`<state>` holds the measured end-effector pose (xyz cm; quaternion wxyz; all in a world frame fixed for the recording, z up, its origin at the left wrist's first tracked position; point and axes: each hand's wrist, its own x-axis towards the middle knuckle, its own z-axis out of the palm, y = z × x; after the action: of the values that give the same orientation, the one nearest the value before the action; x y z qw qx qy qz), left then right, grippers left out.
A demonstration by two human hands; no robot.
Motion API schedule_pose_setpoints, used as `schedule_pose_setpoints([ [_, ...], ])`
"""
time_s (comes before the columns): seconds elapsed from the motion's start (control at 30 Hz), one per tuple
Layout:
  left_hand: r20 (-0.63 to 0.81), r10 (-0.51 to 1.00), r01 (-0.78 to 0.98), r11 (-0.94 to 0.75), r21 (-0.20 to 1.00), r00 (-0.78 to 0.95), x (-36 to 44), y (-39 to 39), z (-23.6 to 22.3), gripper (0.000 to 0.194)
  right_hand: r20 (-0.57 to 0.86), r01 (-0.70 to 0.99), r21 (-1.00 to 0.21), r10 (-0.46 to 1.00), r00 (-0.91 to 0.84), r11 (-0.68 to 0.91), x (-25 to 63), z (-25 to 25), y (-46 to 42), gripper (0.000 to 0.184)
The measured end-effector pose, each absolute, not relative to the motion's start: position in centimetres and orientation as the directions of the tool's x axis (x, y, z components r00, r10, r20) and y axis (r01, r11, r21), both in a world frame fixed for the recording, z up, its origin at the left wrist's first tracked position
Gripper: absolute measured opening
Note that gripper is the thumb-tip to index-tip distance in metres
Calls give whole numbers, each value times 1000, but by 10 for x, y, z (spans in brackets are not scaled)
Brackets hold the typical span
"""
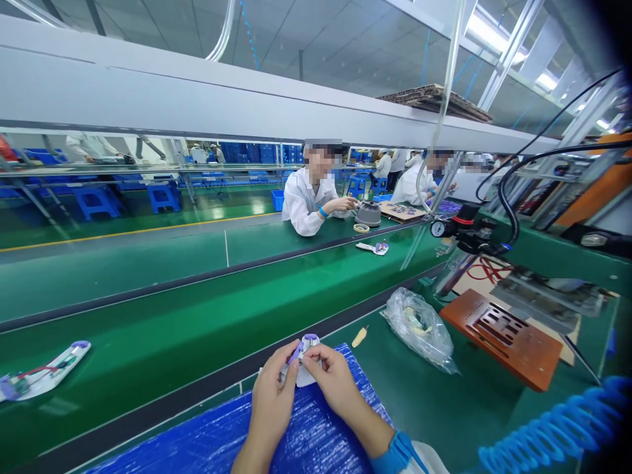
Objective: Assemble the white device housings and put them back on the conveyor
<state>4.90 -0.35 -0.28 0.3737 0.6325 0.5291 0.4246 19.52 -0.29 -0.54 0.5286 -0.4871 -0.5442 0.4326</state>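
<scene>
Both my hands hold one small white plastic part with purple ends (307,349) over a blue ribbed mat (207,441) at the near edge of the bench. My left hand (272,395) grips its left side with thumb and fingers pinched. My right hand (332,380) closes on its right side, a blue band on that wrist.
A green conveyor belt (148,316) carries a similar white part with wires (44,372) at left and another (374,248) farther along. A clear plastic bag (419,326), an orange-brown jig plate (503,336) and a blue coiled hose (557,428) lie right. Workers in white sit across the belt.
</scene>
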Motion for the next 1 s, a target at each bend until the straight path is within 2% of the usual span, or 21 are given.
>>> schedule_pose_setpoints([
  [0.37, 192, 974, 353, -224, 909, 123, 50, -2, -1, 38, 182, 116, -978, 982, 51, 175, 195, -4, -5, 16],
  [0.8, 194, 967, 444, -248, 861, 164, 46, 0, -6, 41, 181, 153, -974, 981, 68, 169, 195, -11, -3, 17],
  [1.0, 190, 966, 463, -252, 850, 177, 45, 0, -7, 42, 254, 283, -934, 962, 100, 217, 193, -6, -7, 16],
])
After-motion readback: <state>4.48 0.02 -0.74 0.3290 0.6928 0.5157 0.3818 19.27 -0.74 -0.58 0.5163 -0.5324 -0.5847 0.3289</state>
